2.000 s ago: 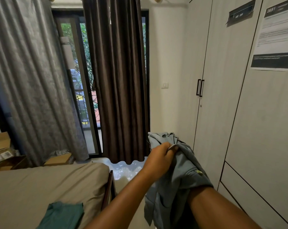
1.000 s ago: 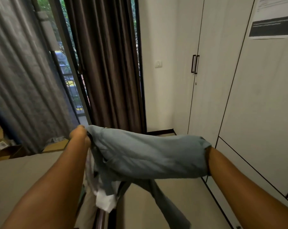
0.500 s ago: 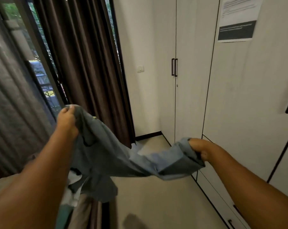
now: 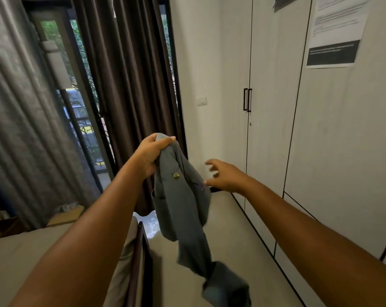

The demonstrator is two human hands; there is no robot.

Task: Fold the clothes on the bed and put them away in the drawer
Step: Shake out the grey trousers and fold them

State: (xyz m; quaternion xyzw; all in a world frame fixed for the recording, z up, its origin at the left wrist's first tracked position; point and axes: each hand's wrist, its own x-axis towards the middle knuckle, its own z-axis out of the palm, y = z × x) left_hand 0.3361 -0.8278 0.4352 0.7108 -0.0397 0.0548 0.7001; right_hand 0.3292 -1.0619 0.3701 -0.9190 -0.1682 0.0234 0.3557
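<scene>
A grey-blue garment (image 4: 183, 209) with a small metal button hangs in the air over the floor, its lower end trailing down and blurred. My left hand (image 4: 153, 155) grips its top edge, fingers curled round the cloth. Just right of the garment, my right hand (image 4: 224, 175) is held out with fingers spread and holds nothing; its thumb is close to the cloth's right edge. The bed (image 4: 32, 251) with a beige cover lies at the lower left. Drawer fronts (image 4: 302, 269) run along the base of the wardrobe at the right.
A pale wardrobe (image 4: 276, 129) with dark handles fills the right side, a paper notice (image 4: 337, 32) taped on it. Brown curtains (image 4: 125, 85) and grey curtains (image 4: 17, 129) hang at the glass door. Cardboard boxes (image 4: 1, 222) sit at the far left. Tiled floor (image 4: 231, 251) runs between bed and wardrobe.
My right hand has let go of the garment's end and now hovers with fingers spread. The cloth, stretched between both hands before, now hangs from my left hand alone.
</scene>
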